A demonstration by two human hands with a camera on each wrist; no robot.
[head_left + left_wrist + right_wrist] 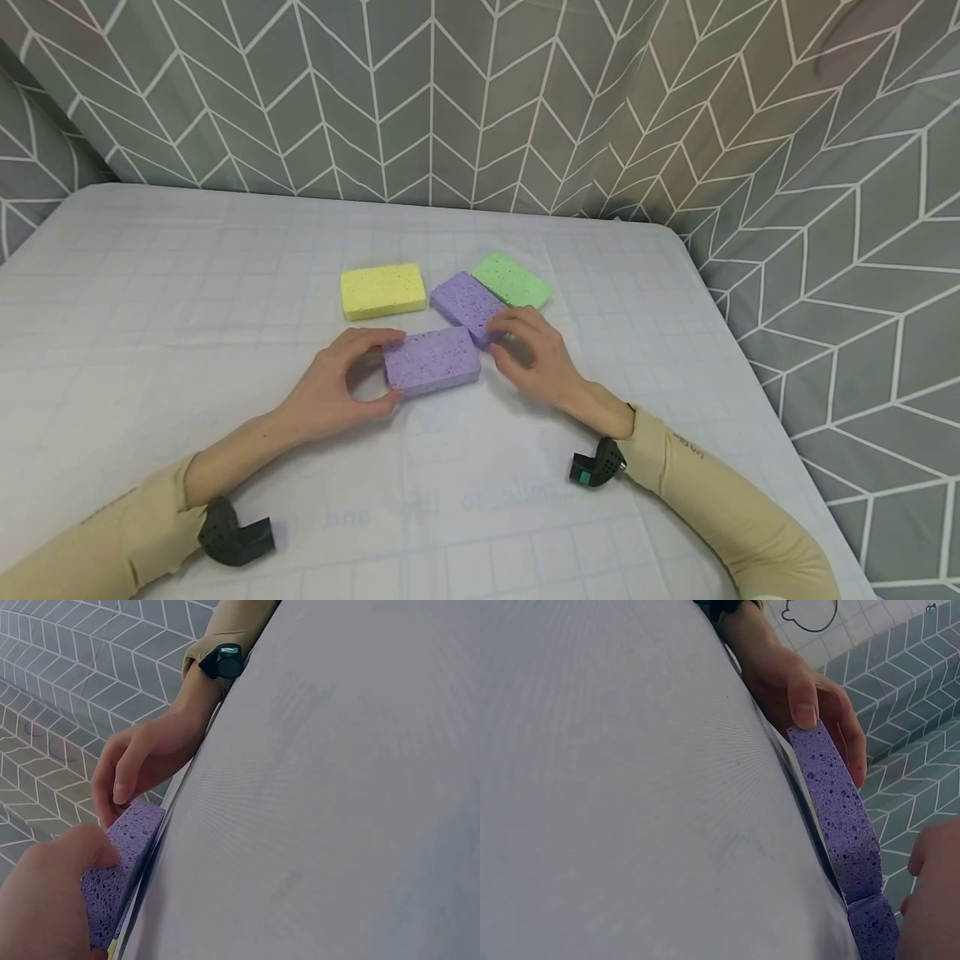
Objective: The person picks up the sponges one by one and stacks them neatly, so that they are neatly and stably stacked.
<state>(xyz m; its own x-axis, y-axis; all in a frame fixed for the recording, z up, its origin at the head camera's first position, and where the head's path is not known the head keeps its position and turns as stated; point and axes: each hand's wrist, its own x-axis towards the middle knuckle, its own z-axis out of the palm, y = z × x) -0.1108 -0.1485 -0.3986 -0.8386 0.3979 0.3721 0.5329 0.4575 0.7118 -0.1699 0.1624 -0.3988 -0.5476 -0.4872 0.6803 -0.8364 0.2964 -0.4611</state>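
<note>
A purple sponge [432, 361] lies nearest on the white table, its left end between the thumb and fingers of my left hand [337, 387]. In the left wrist view the thumb of that hand presses against the sponge's [120, 877] pored side. My right hand [536, 354] is bent loosely beside a second purple sponge [467, 302], fingertips overlapping its near right end in the head view. The two purple sponges meet at a corner. Behind the second one, a green sponge [512, 280] lies slanted against it. A yellow sponge [382, 291] lies flat to the left.
A white cloth with faint grid lines covers the table [187, 333]. Grey curtain with a white chevron pattern [427, 100] hangs behind the far edge and along the right side. Black wrist cameras sit on both beige sleeves [705, 492].
</note>
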